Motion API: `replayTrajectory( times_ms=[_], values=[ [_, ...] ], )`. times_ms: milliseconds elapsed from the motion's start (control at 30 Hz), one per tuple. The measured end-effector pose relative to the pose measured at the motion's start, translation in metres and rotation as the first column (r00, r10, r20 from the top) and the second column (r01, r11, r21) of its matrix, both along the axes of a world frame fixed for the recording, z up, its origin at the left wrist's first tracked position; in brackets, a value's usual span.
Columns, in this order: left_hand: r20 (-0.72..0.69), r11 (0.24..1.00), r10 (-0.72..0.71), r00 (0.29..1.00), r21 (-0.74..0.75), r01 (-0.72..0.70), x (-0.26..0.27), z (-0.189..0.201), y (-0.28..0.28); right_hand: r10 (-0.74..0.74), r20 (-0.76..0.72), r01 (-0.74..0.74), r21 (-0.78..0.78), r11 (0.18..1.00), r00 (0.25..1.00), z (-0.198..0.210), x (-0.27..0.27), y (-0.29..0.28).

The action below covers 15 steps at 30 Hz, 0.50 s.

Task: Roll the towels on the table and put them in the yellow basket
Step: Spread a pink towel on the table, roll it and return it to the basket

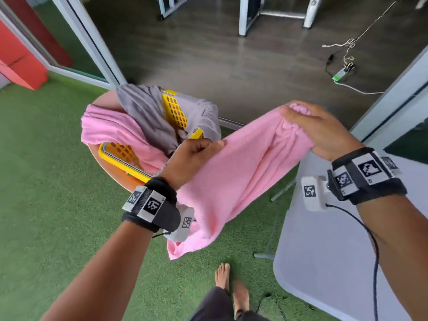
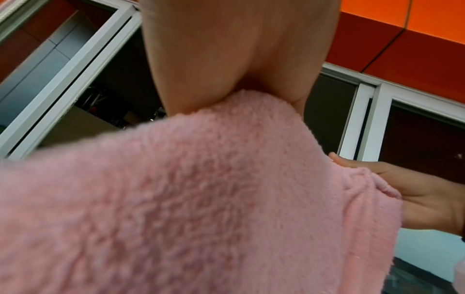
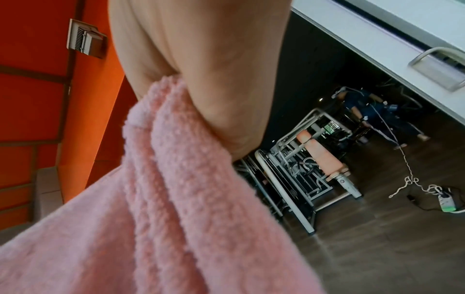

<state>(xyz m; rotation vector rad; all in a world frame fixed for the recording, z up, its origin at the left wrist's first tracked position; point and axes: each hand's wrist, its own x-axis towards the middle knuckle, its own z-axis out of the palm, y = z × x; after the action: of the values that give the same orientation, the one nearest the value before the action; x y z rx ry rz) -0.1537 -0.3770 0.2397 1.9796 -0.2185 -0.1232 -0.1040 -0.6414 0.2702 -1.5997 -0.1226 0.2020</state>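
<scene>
We grip 1 fluffy pink towel (image 1: 234, 172) unrolled, left hand (image 1: 187, 158) and right hand (image 1: 317, 128) clenching it; yellow slotted plastic basket (image 1: 173, 110) at 11 o'clock holds 2 unrolled towels.

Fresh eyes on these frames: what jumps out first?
A pink towel stretched in mid-air at centre, gripped at one end by the left hand and bunched at the other in the right hand. Behind it, a yellow basket on a round table holds a grey towel and another pink one, draped loosely over its rim.
</scene>
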Motion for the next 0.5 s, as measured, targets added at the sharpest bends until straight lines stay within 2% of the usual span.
replayTrajectory(
  times_ms=[33, 100, 167, 233, 300, 400, 500],
  values=[
    [0.011, 1.0, -0.009, 1.0, -0.012, 0.009, 0.005, 0.001, -0.002, 0.005, -0.015, -0.006, -0.024, 1.0, 1.0, -0.002, 0.001, -0.005],
    [0.049, 0.999, -0.038, 0.998, -0.032, 0.04, 0.017, 0.004, -0.01, 0.136, -0.056, -0.142, -0.115, 0.983, 0.989, -0.007, -0.001, -0.004],
    [0.088, 0.994, -0.079, 0.993, -0.069, 0.085, 0.033, 0.009, -0.023, 0.302, -0.115, -0.32, -0.215, 0.923, 0.947, -0.01, -0.004, 0.008],
    [0.125, 0.988, -0.107, 0.986, -0.101, 0.12, 0.047, 0.013, -0.035, 0.375, -0.13, -0.397, -0.266, 0.878, 0.918, -0.012, -0.004, 0.024],
    [0.125, 0.982, -0.111, 0.986, -0.135, 0.128, 0.059, 0.017, -0.044, 0.339, -0.065, -0.344, -0.275, 0.898, 0.938, -0.011, 0.007, 0.034],
    [0.1, 0.981, -0.084, 0.991, -0.167, 0.1, 0.071, 0.016, -0.04, 0.214, -0.043, -0.218, -0.196, 0.956, 0.976, -0.006, 0.026, 0.032],
    [0.043, 0.985, -0.08, 0.996, -0.149, 0.085, 0.075, 0.011, -0.027, 0.114, 0.02, -0.105, -0.27, 0.957, 0.993, 0.01, 0.046, 0.024]
  ],
)
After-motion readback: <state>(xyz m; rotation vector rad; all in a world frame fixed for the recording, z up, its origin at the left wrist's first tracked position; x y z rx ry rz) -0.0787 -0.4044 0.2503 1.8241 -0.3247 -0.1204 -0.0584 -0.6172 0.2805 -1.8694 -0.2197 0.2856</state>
